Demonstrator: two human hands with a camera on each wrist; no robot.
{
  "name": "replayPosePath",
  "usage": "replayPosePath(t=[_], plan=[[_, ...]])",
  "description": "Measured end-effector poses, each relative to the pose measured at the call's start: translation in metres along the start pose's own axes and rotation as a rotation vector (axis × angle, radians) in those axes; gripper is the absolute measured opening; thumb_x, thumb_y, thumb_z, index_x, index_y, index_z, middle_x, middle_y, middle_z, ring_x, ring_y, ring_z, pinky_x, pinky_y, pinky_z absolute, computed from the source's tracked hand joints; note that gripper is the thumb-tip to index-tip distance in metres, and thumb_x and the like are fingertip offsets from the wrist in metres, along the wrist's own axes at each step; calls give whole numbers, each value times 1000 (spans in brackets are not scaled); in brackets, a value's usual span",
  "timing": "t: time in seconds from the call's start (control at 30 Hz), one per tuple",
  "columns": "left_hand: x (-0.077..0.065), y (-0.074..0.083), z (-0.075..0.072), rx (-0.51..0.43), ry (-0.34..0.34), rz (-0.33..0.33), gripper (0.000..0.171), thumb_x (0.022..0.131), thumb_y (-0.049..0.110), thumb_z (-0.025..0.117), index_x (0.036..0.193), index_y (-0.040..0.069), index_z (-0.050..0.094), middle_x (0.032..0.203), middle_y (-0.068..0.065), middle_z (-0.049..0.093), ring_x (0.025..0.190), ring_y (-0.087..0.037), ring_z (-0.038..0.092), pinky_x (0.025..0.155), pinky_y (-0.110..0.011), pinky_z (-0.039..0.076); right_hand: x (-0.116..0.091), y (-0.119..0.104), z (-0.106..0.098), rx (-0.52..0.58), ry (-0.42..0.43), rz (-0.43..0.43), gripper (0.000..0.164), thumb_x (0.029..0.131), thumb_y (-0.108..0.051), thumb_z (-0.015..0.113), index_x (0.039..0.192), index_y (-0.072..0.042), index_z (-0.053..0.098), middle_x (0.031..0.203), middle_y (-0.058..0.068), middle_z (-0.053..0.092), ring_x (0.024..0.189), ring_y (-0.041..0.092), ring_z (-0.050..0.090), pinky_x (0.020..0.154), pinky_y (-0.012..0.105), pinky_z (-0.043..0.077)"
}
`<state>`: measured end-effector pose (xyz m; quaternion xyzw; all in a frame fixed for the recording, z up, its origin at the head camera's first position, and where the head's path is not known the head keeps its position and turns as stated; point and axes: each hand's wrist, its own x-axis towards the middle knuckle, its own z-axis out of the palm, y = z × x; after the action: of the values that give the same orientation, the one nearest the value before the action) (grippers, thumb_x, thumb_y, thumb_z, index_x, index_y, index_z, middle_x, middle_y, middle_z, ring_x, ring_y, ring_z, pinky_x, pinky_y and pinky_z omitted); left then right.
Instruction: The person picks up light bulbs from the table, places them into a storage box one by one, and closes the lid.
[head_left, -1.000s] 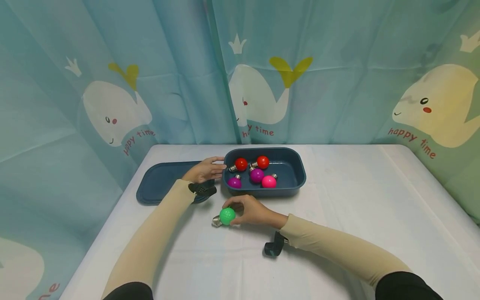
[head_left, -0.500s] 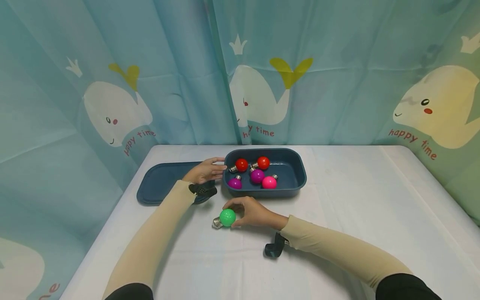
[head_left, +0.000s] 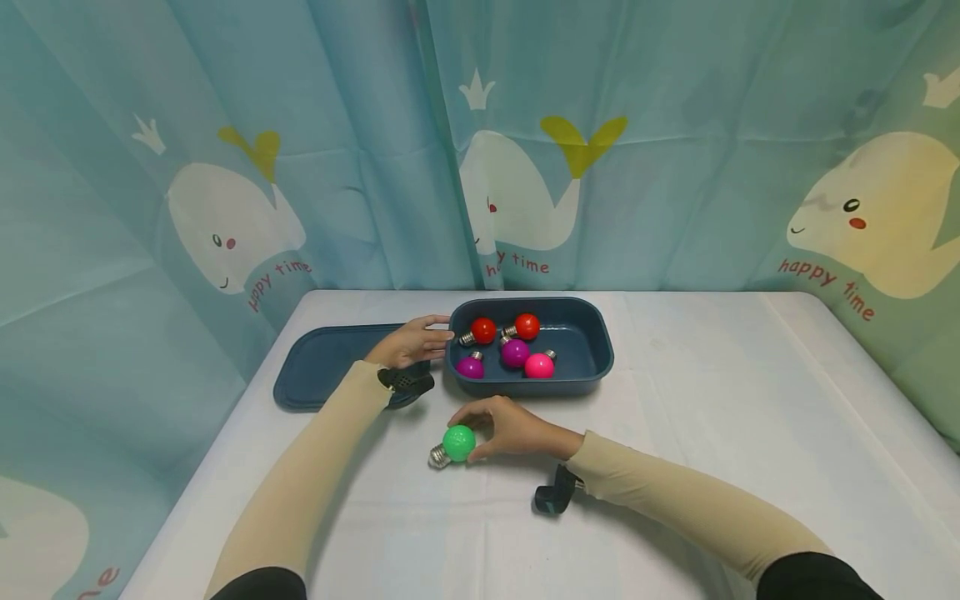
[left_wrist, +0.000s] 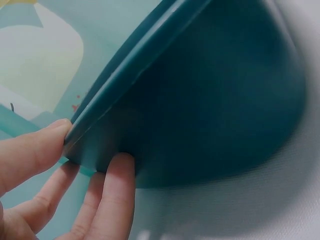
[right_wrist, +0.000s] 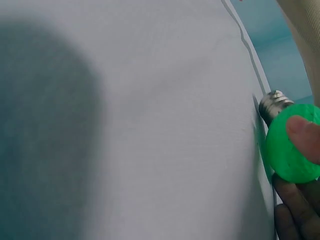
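In the head view my right hand (head_left: 506, 427) pinches a green light bulb (head_left: 459, 443) by its round globe, in front of the box. The bulb's metal screw base points left, toward the front. In the right wrist view the thumb (right_wrist: 302, 132) presses the green globe from one side, with fingers on the other. My left hand (head_left: 412, 342) touches the left end of a dark blue box (head_left: 555, 387). Its thumb is at the rim and its straight fingers lie against the outer wall (left_wrist: 210, 110). Inside are two red bulbs (head_left: 527, 326), two purple bulbs (head_left: 514, 353) and a pink bulb (head_left: 539, 365).
A dark blue lid (head_left: 322, 367) lies flat left of the box, partly under my left hand and wrist camera (head_left: 408, 381). White cloth covers the table (head_left: 720, 417). A blue whale-print curtain (head_left: 375, 167) hangs behind and along the left side.
My right hand and the green bulb have shifted slightly right and toward the front. My left hand and the box stay where they were.
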<state>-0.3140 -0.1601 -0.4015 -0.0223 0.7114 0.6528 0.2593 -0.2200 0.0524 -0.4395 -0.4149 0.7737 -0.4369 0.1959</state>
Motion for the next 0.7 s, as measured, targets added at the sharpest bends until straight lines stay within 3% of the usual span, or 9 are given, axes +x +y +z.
replayPosePath(t=[0.33, 0.7], plan=[[-1, 1, 1, -15, -11, -6, 58, 96, 8, 50, 148, 5, 23, 148, -21, 35, 135, -34, 37, 113, -44, 33, -9, 0, -8, -42, -56, -24, 49, 74, -11, 79, 120, -5, 64, 116, 8, 68, 107, 15, 65, 92, 18, 51], [-1, 1, 1, -4, 19, -11, 58, 96, 9, 52, 147, 6, 25, 146, -20, 38, 133, -33, 41, 112, -43, 35, -19, 2, -16, -22, -70, 19, 50, 73, -9, 80, 120, -7, 64, 117, 7, 68, 107, 14, 65, 89, 15, 51]])
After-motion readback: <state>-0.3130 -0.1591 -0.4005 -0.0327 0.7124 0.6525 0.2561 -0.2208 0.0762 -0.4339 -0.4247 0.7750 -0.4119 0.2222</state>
